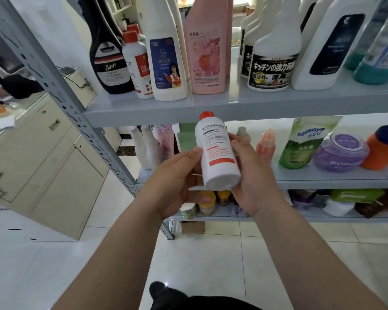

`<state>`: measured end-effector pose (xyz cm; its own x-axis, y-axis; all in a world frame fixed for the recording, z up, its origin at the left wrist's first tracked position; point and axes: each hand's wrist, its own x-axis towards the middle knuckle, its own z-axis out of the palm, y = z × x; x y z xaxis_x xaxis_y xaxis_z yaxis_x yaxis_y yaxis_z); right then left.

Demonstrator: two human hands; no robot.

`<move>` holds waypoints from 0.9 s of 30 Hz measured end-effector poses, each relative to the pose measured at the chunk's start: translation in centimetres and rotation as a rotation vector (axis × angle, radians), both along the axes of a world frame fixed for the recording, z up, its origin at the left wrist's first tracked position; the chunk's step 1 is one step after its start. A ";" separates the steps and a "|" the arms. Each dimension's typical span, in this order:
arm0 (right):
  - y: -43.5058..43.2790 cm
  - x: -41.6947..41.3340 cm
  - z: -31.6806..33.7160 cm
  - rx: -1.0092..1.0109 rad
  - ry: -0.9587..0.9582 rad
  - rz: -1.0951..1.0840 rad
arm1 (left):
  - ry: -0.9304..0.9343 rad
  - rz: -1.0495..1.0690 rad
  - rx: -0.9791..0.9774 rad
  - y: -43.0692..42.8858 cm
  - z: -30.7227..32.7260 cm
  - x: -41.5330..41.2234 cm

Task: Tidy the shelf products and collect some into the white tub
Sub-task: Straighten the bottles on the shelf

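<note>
You are gripping the red-capped white bottle (pixel 217 153) with left hand (pixel 177 180) and right hand (pixel 253 173), before the shelf (pixel 233 104).

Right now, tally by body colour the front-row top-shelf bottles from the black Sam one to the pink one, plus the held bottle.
Black: 1, Sam bottle
White: 3, red-capped bottle, blue-label bottle, held bottle
Pink: 1, pink bottle
Total: 5
</note>
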<state>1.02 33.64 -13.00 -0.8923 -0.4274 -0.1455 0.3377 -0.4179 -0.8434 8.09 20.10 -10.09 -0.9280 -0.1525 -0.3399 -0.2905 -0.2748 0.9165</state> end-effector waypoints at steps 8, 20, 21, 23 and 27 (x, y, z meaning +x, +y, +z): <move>0.3 0.6 -0.3 0.191 0.256 -0.069 | 0.071 0.033 0.151 1.4 -0.5 0.0; 0.0 0.6 -0.4 -0.115 -0.047 -0.054 | 0.197 0.162 -0.075 1.2 -1.0 0.8; 0.0 0.6 -0.4 -0.110 -0.050 -0.048 | 0.195 0.157 -0.086 1.1 -0.9 0.9; -0.2 0.6 -0.5 -0.099 -0.051 -0.037 | 0.195 0.152 -0.095 0.8 -0.9 1.0; -0.8 0.5 -0.4 -0.086 -0.026 -0.006 | 0.209 0.137 -0.093 0.2 -0.7 1.1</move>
<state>1.48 32.82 -13.44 -0.8912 -0.4341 -0.1317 0.3565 -0.4907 -0.7951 9.17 20.30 -10.74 -0.9449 -0.3037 -0.1220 -0.0585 -0.2100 0.9759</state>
